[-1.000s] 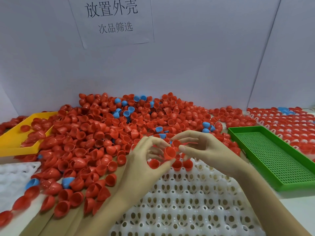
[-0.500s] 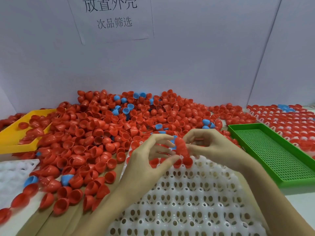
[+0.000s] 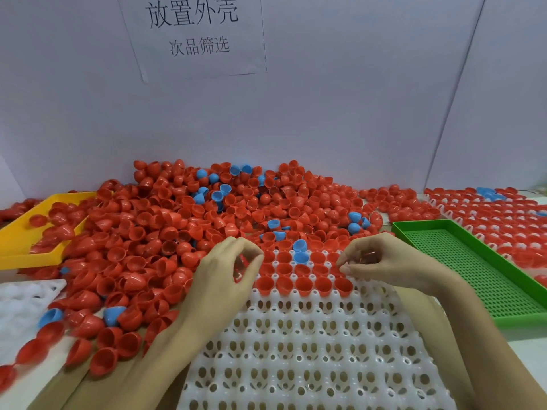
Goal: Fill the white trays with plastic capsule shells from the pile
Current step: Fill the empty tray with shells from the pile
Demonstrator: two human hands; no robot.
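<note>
Desk point(image 3: 527, 350) edge shows only as a pale strip at lower right; a purple-white wall closes the back, with a printed paper sign point(image 3: 192, 34) at upper centre. The white tray point(image 3: 310, 350) fills the lower centre – its near rows of cells stand open, its far rows hold red shells point(image 3: 303, 284) plus one blue shell point(image 3: 300, 257). The pile point(image 3: 207, 220) of red and blue capsule shells spreads across the middle of the frame and overlaps the tray's far and left edges.

The left hand point(image 3: 225, 279), left of centre, has thumb and fingers curled towards each other; whether they pinch a shell cannot be told. The right hand point(image 3: 381, 261), right of centre, has its fingers curled, with a red glimpse between them – too blurred to identify.

The yellow tray point(image 3: 17, 235) at left holds a few red shells. The green tray point(image 3: 479, 267) at right shows bare mesh. A filled tray point(image 3: 503, 214) at upper right and a second white tray point(image 3: 23, 300) at lower left are cut off by the frame.
</note>
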